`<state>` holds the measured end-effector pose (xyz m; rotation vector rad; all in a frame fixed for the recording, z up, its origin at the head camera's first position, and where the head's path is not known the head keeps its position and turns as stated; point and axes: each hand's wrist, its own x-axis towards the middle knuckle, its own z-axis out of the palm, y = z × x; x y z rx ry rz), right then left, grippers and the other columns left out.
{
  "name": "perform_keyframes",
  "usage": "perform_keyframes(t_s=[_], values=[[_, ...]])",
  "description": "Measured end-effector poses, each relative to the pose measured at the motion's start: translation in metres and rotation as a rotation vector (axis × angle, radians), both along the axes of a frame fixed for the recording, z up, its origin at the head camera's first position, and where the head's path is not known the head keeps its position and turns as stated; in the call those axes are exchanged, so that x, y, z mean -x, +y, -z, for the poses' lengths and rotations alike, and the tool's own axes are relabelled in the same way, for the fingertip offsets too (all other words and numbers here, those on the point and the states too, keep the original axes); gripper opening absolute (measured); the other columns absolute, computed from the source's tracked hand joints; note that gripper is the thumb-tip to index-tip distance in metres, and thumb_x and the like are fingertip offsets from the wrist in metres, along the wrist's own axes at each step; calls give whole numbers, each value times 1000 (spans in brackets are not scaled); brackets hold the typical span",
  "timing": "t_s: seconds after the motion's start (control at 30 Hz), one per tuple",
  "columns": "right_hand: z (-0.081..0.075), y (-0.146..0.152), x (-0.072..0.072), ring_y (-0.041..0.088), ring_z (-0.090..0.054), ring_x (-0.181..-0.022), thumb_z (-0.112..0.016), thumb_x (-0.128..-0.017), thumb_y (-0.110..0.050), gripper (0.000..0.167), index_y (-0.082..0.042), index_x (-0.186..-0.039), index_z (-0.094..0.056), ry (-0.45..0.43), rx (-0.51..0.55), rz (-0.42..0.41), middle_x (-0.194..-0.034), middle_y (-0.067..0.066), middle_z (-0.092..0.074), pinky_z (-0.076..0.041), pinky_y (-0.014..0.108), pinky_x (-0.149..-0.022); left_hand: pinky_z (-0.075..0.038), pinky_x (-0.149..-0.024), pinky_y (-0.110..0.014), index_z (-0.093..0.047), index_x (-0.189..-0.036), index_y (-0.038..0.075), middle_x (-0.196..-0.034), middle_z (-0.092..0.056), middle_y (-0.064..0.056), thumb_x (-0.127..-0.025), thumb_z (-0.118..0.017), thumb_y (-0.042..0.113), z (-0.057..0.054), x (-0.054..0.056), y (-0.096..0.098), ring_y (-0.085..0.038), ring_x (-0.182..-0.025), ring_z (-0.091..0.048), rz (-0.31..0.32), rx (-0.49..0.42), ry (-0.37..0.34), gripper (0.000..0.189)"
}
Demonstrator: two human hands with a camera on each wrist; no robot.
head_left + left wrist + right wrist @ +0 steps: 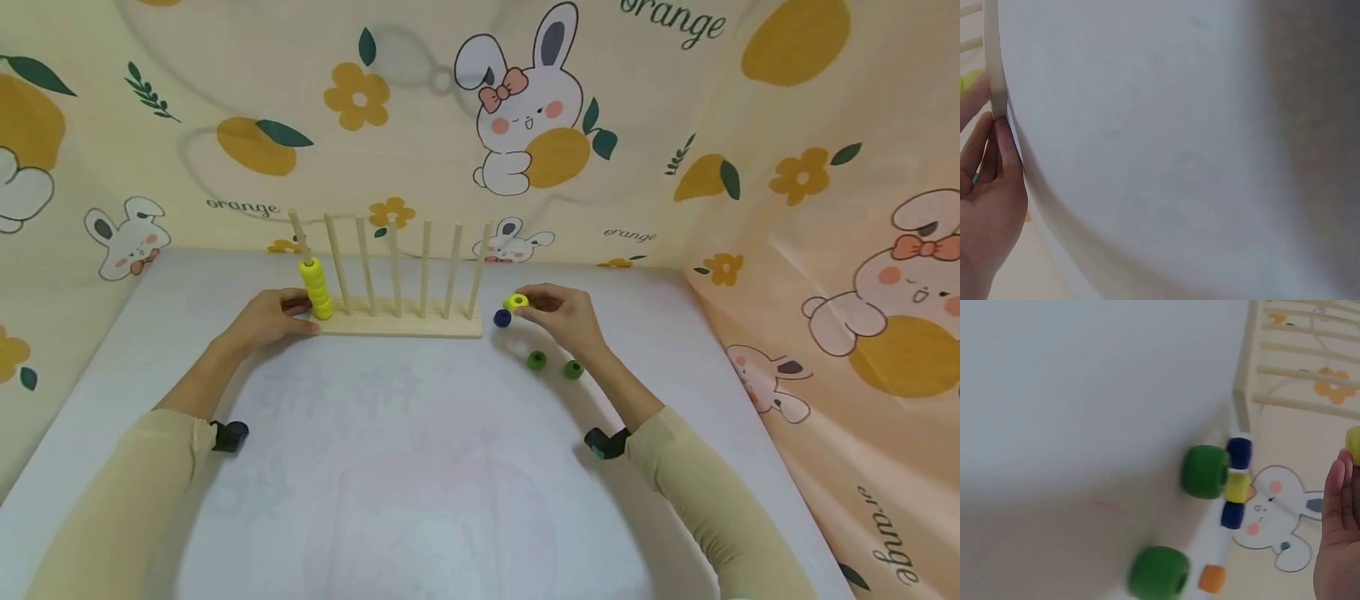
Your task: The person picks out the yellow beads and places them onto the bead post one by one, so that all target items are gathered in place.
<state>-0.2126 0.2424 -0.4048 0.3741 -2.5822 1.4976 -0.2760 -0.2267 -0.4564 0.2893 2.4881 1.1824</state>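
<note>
A pale wooden stand [397,325] with a row of upright pegs sits at the back of the table. Several yellow beads [317,287] are stacked on its leftmost peg; the other pegs carry none. My left hand [264,321] grips the left end of the base, thumb and fingers around it in the left wrist view. Off the stand's right end, my right hand [566,318] pinches a yellow bead [517,302] between thumb and fingers, its hole showing. In the right wrist view this held bead [1353,444] is partly cut off by the frame edge.
Two green beads [536,360] lie in front of the right hand. Near the stand's right end are dark blue beads [1239,453], with another yellow bead [1237,487] between them. An orange bead [1212,579] lies farther right. A patterned cloth [420,125] hangs behind the table.
</note>
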Motion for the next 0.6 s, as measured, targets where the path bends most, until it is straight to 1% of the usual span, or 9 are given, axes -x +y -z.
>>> perform_keyframes(t_s=[0.13, 0.17, 0.23, 0.3, 0.43, 0.53, 0.6], values=[[-14, -4, 4, 19, -72, -85, -80, -83, -8, 34, -3, -116, -73, 12, 19, -14, -102, 15, -74, -59, 22, -72, -30, -117, -53, -36, -147, -11, -149, -41, -29, -86, -79, 19, 0, 1, 1, -43, -137, -41, -4, 5, -2, 81], [-13, -3, 7, 17, -71, -84, -80, -83, -9, 34, -5, -116, -73, 19, 23, -21, -103, 13, -74, -59, 22, -72, -30, -117, -53, -35, -147, -11, -149, -41, -30, -86, -79, 20, 1, 2, 1, -43, -137, -41, -6, 8, -4, 81], [-21, -5, 8, 15, -71, -84, -81, -83, -11, 33, -7, -116, -74, 25, 42, -39, -103, 12, -75, -60, 23, -72, -30, -117, -53, -36, -147, -10, -149, -41, -29, -86, -79, 19, 1, 2, 1, -43, -137, -41, -13, 11, -6, 81], [-28, -7, 7, 16, -72, -83, -81, -83, -12, 32, -7, -114, -75, 33, 45, -53, -102, 11, -75, -60, 24, -71, -30, -116, -54, -36, -147, -10, -149, -41, -29, -86, -79, 19, 0, 1, 0, -43, -137, -41, -16, 14, -6, 80], [-42, -10, 8, 18, -71, -80, -81, -82, -11, 30, -6, -111, -75, 85, 39, -75, -99, 9, -74, -60, 25, -70, -31, -116, -54, -36, -147, -10, -148, -41, -30, -86, -79, 19, 0, 1, 1, -43, -137, -41, -15, 14, -6, 80], [-52, -11, 8, 18, -71, -82, -82, -81, -9, 31, -4, -110, -75, 116, 39, -93, -102, 8, -74, -60, 25, -73, -31, -116, -54, -36, -146, -11, -148, -42, -30, -86, -79, 19, 0, 1, 1, -44, -137, -41, -9, 18, 1, 79], [-59, -12, 9, 18, -71, -83, -82, -80, -8, 32, -3, -110, -75, 120, 43, -115, -104, 9, -74, -60, 25, -75, -31, -116, -54, -37, -146, -11, -147, -43, -30, -86, -79, 20, 1, 2, 1, -44, -136, -41, -6, 19, 7, 80]])
